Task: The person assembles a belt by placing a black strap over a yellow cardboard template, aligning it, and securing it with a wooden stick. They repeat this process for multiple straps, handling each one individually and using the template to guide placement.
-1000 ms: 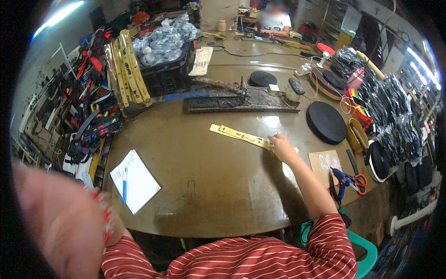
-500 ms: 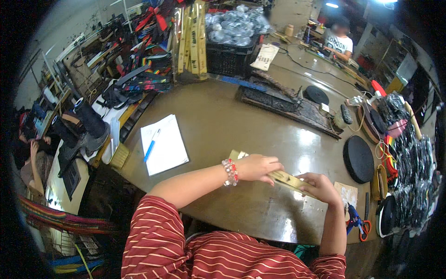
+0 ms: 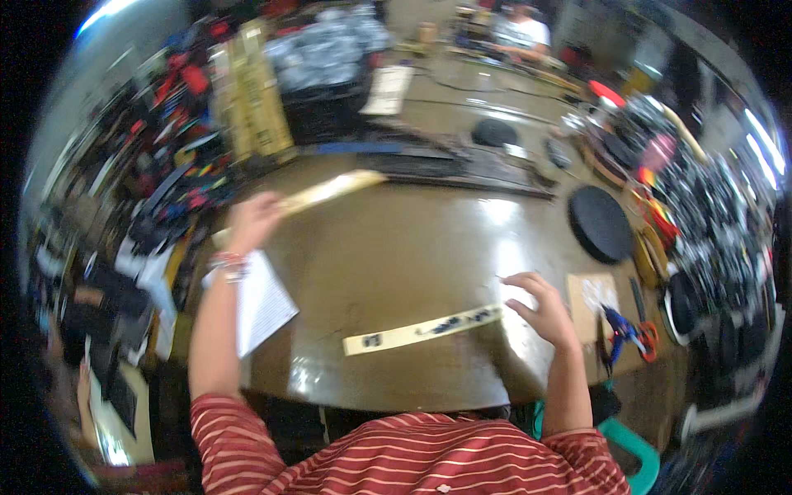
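Observation:
My left hand is reached out to the far left, its fingers closed on a long pale-yellow strap. The strap slants across the table on both sides of the hand, and blur hides its details. Nearer to me lies a second yellow strap with dark printed marks, stretched flat. My right hand hovers by that strap's right end, fingers apart and curved; nothing shows between them. Under my left wrist sits a white paper pad, partly covered by the forearm.
Along the back are a dark crate of clear-wrapped items, bagged yellow straps and a long dark metal bar. To the right are a black webbing roll, orange-handled scissors and a heap of wrapped goods. Another person sits far off.
My hands have moved apart, the left going far left. The yellow piece between them is gone from there; one strap lies flat and another is in my left hand. The view has shifted.

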A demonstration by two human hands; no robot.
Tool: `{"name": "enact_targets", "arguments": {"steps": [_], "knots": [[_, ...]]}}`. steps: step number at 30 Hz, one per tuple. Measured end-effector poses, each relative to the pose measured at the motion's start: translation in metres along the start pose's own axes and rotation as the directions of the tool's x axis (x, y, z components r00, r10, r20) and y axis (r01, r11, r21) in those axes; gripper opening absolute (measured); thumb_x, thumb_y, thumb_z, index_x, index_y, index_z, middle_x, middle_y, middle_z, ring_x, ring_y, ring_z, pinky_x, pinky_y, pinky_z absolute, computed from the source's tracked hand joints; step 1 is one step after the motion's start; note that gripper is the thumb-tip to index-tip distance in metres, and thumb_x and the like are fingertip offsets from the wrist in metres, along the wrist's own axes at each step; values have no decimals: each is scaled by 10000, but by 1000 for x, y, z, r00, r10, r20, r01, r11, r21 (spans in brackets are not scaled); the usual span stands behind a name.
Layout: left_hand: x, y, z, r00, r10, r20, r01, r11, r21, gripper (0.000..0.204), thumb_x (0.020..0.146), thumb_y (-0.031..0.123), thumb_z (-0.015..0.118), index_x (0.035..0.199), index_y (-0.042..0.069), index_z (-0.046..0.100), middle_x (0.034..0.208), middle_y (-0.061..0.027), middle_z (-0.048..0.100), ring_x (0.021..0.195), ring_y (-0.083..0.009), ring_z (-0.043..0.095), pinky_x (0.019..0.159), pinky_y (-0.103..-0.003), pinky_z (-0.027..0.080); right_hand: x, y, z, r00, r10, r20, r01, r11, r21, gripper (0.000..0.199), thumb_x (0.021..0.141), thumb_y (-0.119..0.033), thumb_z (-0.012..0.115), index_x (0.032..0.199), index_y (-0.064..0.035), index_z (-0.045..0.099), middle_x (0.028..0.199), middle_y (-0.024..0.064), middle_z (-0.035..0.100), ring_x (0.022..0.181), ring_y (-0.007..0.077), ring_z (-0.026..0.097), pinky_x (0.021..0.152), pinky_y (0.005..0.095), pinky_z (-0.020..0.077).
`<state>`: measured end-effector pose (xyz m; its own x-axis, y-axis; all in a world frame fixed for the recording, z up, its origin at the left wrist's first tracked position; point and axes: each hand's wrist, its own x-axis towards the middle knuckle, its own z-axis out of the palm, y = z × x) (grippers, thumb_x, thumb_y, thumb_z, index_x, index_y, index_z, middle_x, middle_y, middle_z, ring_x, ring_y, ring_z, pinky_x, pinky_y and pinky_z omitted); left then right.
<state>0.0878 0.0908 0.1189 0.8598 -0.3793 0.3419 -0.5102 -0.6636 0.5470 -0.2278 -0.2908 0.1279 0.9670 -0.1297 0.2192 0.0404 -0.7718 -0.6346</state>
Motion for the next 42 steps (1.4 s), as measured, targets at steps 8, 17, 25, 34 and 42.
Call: {"name": "enact_targets", "arguments": {"steps": [8, 17, 25, 34, 42], "knots": [[10, -51, 50, 939, 338, -63, -230, 753, 616, 279, 775, 35, 575, 1047, -25, 597, 1318, -169, 432, 1250, -331, 382, 1035, -441, 320, 15, 88, -37, 969, 249, 10, -221, 878, -424, 348, 786, -233, 678, 1080, -55, 619, 1036, 188, 612, 985, 319, 580, 860, 381, 458], [89, 17, 188, 994, -64, -86, 50, 987, -151, 417, 842, 42, 490, 1256, -9, 473, 1180, -178, 537, 1022, -286, 556, 896, -359, 437, 159, 222, -84, 825, 383, -415, -494, 846, -201, 326, 764, -111, 537, 1054, 12, 625, 1018, 235, 628, 984, 352, 608, 852, 379, 477], [120, -9, 214, 920, -329, 212, 375, 588, -716, 457, 830, -59, 454, 1286, -70, 435, 1162, -107, 579, 903, -115, 558, 758, -214, 448, 190, 281, -55, 684, 532, -499, -577, 813, 76, 414, 749, -75, 536, 1151, 18, 561, 1112, 227, 596, 1059, 339, 574, 893, 374, 452], [54, 16, 168, 907, -302, 294, 413, 499, -762, 394, 857, -51, 473, 1251, -62, 467, 1191, -113, 561, 1018, -176, 574, 876, -250, 464, 147, 284, -64, 711, 608, -354, -533, 794, 292, 464, 720, -1, 520, 1182, 21, 558, 1113, 198, 614, 1042, 270, 590, 886, 323, 445], [16, 14, 155, 892, -331, 307, 435, 444, -784, 430, 845, -43, 477, 1269, -93, 432, 1173, -129, 561, 1003, -174, 579, 876, -269, 472, 125, 268, -63, 714, 578, -395, -546, 813, 202, 413, 737, -21, 515, 1142, 34, 579, 1093, 169, 627, 994, 245, 602, 859, 311, 456]]}}
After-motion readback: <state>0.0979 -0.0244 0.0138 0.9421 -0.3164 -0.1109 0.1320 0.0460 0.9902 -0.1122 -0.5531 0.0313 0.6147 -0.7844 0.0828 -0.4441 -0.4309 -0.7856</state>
